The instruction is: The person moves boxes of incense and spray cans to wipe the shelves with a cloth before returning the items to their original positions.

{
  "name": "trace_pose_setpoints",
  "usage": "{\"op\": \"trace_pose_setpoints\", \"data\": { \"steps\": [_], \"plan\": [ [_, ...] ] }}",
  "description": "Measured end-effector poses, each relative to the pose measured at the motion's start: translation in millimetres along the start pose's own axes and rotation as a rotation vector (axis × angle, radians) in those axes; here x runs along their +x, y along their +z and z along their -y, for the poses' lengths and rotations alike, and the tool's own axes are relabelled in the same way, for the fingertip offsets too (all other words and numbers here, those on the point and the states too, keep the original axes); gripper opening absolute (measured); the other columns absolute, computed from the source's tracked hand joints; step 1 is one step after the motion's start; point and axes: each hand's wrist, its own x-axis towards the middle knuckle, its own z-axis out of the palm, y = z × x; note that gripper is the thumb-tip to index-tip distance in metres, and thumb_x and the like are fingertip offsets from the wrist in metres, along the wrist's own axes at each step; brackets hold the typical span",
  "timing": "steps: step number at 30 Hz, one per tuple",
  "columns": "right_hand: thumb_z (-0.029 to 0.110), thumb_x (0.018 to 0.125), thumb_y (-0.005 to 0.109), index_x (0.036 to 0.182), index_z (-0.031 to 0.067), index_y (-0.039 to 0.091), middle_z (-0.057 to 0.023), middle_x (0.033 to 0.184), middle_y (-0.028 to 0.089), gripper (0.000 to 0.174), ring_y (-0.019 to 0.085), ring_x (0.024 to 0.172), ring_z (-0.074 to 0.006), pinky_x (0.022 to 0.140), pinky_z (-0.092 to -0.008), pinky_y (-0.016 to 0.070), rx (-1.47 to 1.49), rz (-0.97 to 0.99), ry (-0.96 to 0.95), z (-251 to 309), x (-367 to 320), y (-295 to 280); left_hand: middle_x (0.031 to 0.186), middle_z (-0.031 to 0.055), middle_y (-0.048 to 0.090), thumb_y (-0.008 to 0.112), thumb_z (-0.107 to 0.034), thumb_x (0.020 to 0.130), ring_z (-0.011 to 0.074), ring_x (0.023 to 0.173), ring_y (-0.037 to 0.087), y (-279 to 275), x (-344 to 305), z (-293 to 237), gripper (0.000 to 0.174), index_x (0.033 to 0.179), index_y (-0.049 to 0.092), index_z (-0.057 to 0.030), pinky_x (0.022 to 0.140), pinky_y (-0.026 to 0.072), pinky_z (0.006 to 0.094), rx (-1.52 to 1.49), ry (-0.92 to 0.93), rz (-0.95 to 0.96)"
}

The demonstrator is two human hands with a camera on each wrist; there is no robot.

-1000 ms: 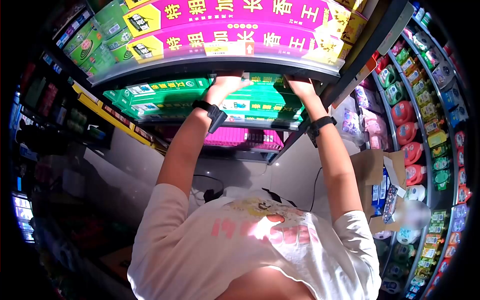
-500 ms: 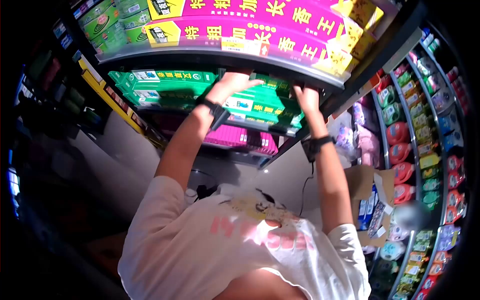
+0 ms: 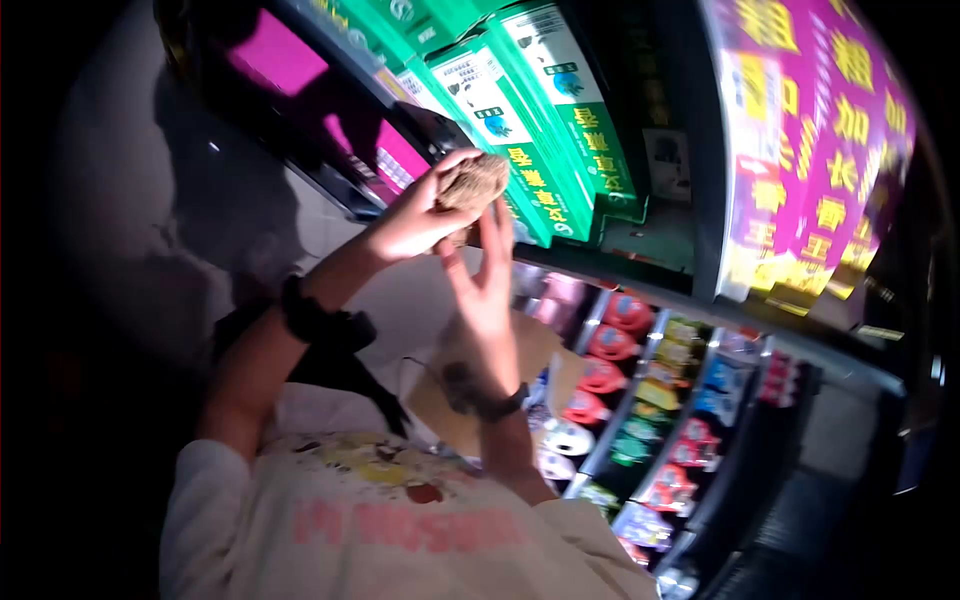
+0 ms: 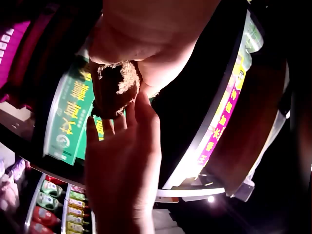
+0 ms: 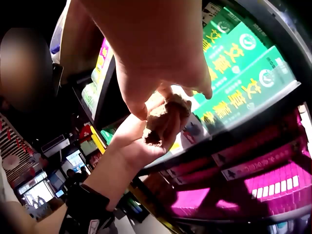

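In the head view my left hand (image 3: 412, 222) grips a crumpled brown cloth (image 3: 478, 182) with a fuzzy, rough surface, in front of the shelf. My right hand (image 3: 485, 285) is just below, its thumb and fairly straight fingers spread at the lower side of the bundle. The left wrist view shows the cloth (image 4: 117, 87) bunched under the left palm, with the right hand's fingertips right at its lower edge. From the right wrist, the cloth (image 5: 168, 117) sits in the left hand's curled fingers. Green boxes (image 3: 550, 140) with yellow lettering stand close behind.
Pink and yellow boxes (image 3: 800, 130) fill the neighbouring shelf, and magenta boxes (image 5: 263, 190) lie on the one below the green. An open carton (image 3: 480, 385) stands beneath the right forearm. Shelves of red bottles (image 3: 612, 343) and other bottles run beyond it.
Both hands have come out from among the green boxes and met in front of the shelf. The brown cloth now shows in the left hand. The head view has swung round and tilted.
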Motion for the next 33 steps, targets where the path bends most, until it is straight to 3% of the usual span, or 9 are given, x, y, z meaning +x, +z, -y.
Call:
{"op": "trace_pose_setpoints", "data": {
  "steps": [4,8,12,15,18,23,25,29,33],
  "plan": [
    [0.016,0.081,0.06,0.124,-0.0003,0.042,-0.0239,0.136,0.029,0.05,0.028,0.127,-0.036,0.102,-0.0435,0.0247,-0.263,0.091,-0.007,2.5,5.6,-8.7,0.116,0.0085,0.048,0.052,0.012,0.066,0.0168,0.111,0.047,-18.1,-17.1,35.2,0.057,0.12,0.04,-0.0033,0.094,0.0374,0.0299,0.098,0.164,-0.06],
    [0.014,0.084,0.057,0.13,-0.0009,0.034,-0.0219,0.136,0.03,0.054,0.026,0.128,-0.0334,0.104,-0.043,0.0233,-0.29,-0.246,-0.057,-2.9,49.5,-37.1,0.101,0.0122,0.048,0.069,-0.008,0.066,0.0239,0.093,0.052,-16.5,-6.8,25.2,0.054,0.114,0.045,-0.0045,0.082,0.043,0.0341,0.263,0.156,-0.138],
    [0.018,0.088,0.055,0.131,-0.0055,0.029,-0.0174,0.136,0.031,0.055,0.031,0.124,-0.0262,0.104,-0.0383,0.024,-0.624,-0.51,0.049,-19.5,91.5,-73.3,0.098,0.0123,0.049,0.068,-0.024,0.075,0.0212,0.089,0.054,-14.4,-3.6,-2.0,0.035,0.098,0.054,-0.0021,0.075,0.0444,0.0304,0.094,0.081,-0.114],
    [0.02,0.087,0.056,0.133,-0.0039,0.029,-0.019,0.136,0.034,0.058,0.03,0.127,-0.0228,0.103,-0.032,0.0238,-0.74,-0.391,-0.204,-18.0,143.2,-107.2,0.089,0.0112,0.054,0.064,-0.022,0.078,0.0225,0.079,0.057,-20.9,0.6,-3.9,0.023,0.081,0.057,-0.0001,0.071,0.0455,0.0317,0.059,0.158,-0.067],
    [0.025,0.085,0.059,0.136,0.0013,0.027,-0.0209,0.139,0.029,0.064,0.028,0.129,-0.0322,0.105,-0.0382,0.023,-0.694,-0.458,-0.052,-27.4,185.5,-127.1,0.094,0.0122,0.056,0.066,-0.015,0.075,0.0252,0.087,0.058,-22.4,7.7,5.2,0.02,0.085,0.056,-0.0004,0.074,0.0451,0.0317,0.097,0.275,0.004],
    [0.025,0.081,0.063,0.128,0.0006,0.038,-0.0221,0.129,0.041,0.059,0.039,0.119,-0.0339,0.099,-0.0399,0.0308,-0.537,-0.333,-0.014,-39.7,229.0,-145.1,0.105,0.0132,0.056,0.059,-0.005,0.078,0.0271,0.093,0.057,-18.6,12.2,-11.8,0.023,0.101,0.058,-0.0055,0.079,0.0444,0.0335,0.159,0.223,0.072],
    [0.022,0.082,0.062,0.125,-0.0011,0.041,-0.023,0.123,0.045,0.053,0.042,0.115,-0.035,0.098,-0.0398,0.0318,-0.884,-0.284,-0.283,-46.3,227.8,-140.0,0.105,0.0135,0.057,0.055,-0.003,0.08,0.0268,0.092,0.057,-21.1,14.1,-15.4,0.037,0.117,0.053,-0.0084,0.079,0.0446,0.0355,0.289,0.324,0.038],
    [0.034,0.078,0.065,0.129,-0.0009,0.037,-0.022,0.124,0.047,0.068,0.045,0.115,-0.0338,0.096,-0.0379,0.0353,-0.971,-0.322,-0.185,-59.2,230.2,-163.8,0.113,0.016,0.053,0.052,-0.001,0.079,0.0289,0.097,0.054,-28.0,24.4,-29.2,0.041,0.12,0.05,-0.0068,0.081,0.0438,0.0364,0.265,0.152,0.074],
    [0.031,0.081,0.063,0.126,0.0003,0.041,-0.0211,0.123,0.048,0.059,0.045,0.115,-0.034,0.095,-0.0377,0.0357,-0.995,-0.432,-0.294,-62.7,216.5,-159.3,0.117,0.0171,0.051,0.056,0.0,0.074,0.0322,0.104,0.052,-20.6,29.9,-42.9,0.052,0.124,0.048,-0.0116,0.086,0.0437,0.0375,0.508,0.262,-0.051]
  ]
}}
